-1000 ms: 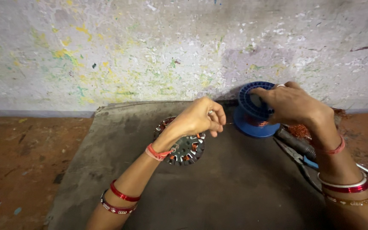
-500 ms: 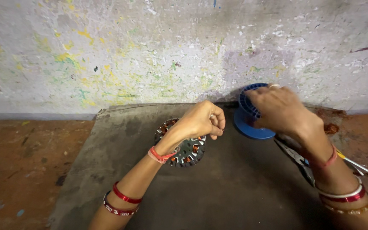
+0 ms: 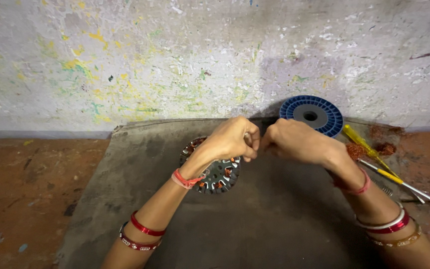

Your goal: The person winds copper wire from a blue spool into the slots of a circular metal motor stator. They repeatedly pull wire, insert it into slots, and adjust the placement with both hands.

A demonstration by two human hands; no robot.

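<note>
A single head-worn camera looks down and forward from close above at the grey mat [image 3: 274,219] on the floor, facing a paint-flecked wall [image 3: 175,60] that seems near.

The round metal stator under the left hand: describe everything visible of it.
The stator is a flat, dark grey metal ring with teeth around it, several wound with copper-coloured wire. It lies flat on the grey mat, near the wall. The left hand and wrist cover its upper part; whether they touch it cannot be told.

Left hand [image 3: 230,139] and right hand [image 3: 294,141] fingertip-to-fingertip.
</note>
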